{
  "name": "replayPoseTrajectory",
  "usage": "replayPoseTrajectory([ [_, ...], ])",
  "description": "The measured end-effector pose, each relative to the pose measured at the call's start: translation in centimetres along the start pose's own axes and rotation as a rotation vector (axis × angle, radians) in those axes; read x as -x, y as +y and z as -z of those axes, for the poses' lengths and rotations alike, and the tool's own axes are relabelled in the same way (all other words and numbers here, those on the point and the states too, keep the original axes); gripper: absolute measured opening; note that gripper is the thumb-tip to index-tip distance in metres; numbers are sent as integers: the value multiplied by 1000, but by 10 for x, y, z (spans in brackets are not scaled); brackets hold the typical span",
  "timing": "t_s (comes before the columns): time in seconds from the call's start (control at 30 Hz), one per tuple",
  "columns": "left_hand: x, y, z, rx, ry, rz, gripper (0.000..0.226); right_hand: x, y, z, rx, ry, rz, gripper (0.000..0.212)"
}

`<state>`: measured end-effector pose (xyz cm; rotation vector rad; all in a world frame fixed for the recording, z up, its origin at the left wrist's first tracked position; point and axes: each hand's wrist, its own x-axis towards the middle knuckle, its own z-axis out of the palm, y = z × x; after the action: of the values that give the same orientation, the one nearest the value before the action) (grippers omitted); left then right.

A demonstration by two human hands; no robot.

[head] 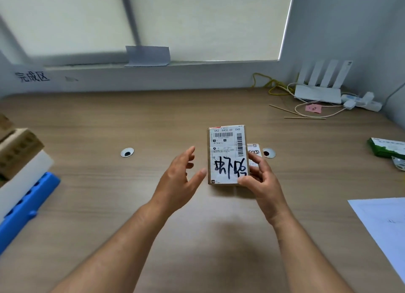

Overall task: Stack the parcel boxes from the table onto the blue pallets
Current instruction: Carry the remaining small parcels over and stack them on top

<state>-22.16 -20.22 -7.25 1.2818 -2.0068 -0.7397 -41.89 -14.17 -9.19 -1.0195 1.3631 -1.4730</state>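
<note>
The right hand (262,181) is gripping a small brown cardboard parcel box with a white, hand-marked shipping label (226,152) over the middle of the light wooden table (109,121) — thumb on the label's near corner, fingers curled along the right side. The left hand (179,178) is hovering just beside the box's left edge, fingers spread, holding nothing. The blue plastic pallet (28,202) is sitting well apart at far left, carrying stacked cardboard boxes (19,150).

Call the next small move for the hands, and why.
Probably bring the left hand onto the left edge of the parcel box. The right hand grips only its lower right corner, the left hand is open close beside it, and the blue pallet lies far left, so a handover looks likely.
</note>
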Motion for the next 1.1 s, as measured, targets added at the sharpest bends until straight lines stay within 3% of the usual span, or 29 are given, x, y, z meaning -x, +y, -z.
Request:
replayPoseTrajectory([
  [0.3, 63, -41, 100, -197, 157, 25, 70, 45, -37, -99, 2, -172, 68, 69],
  [0.57, 137, -82, 206, -411, 298, 102, 72, 88, -53, -214, 1, -337, 98, 59],
  [1.1, 256, -136, 371, -573, 444, 104, 70, 182, -76, -393, -14, -508, 163, 61],
])
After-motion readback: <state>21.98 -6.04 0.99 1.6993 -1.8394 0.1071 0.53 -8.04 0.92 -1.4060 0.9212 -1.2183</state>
